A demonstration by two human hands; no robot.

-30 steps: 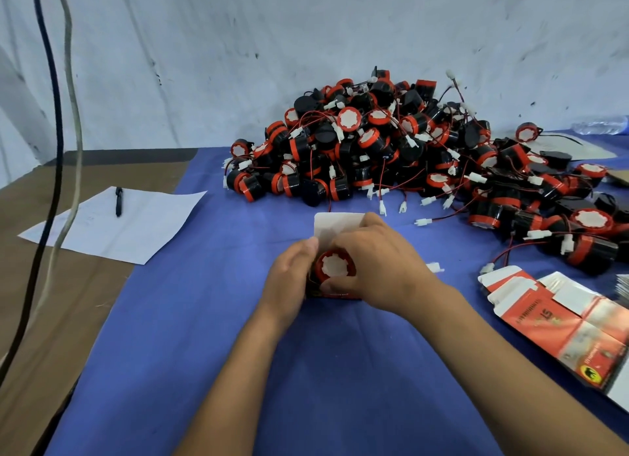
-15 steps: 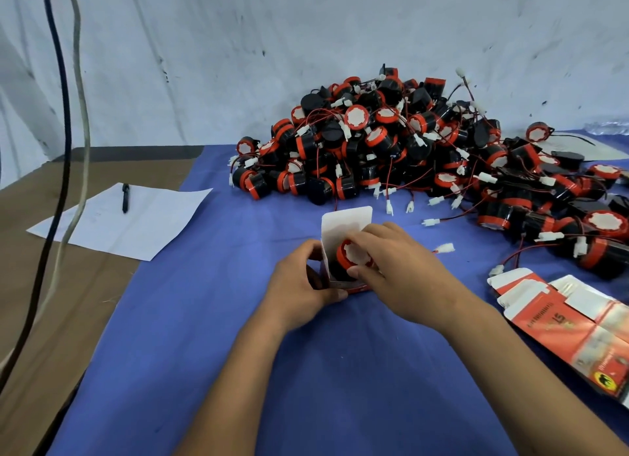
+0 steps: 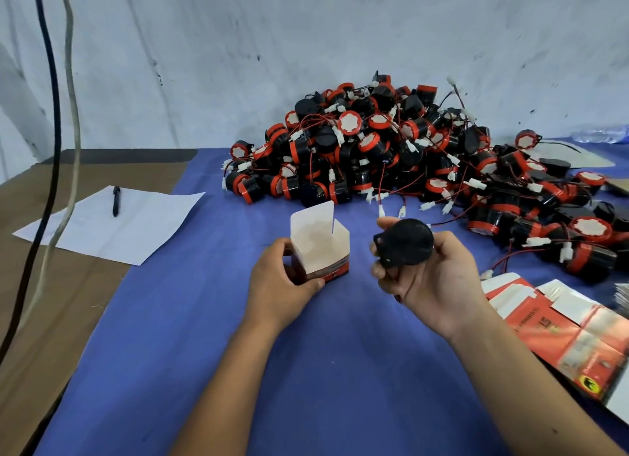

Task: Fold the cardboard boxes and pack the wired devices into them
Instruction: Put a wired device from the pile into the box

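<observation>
Left hand (image 3: 284,278) curled round an open carton (image 3: 320,251) on the blue bench (image 3: 340,370); right hand (image 3: 432,278) just beside it, gripping a black wired device (image 3: 405,241) clear of the mouth. Likely light and rigid, best held by the round casing; thin card walls probably crushable, the trailing lead liable to snag.

Bare blue cloth (image 3: 340,370) lies open in front of the upright box (image 3: 320,248), with a gap beside it. Behind, the heap of wired devices (image 3: 408,156) blocks the way – loose wires trail forward. Flat cartons (image 3: 561,323) crowd the right; two hanging cables (image 3: 58,115) cross the left.
</observation>
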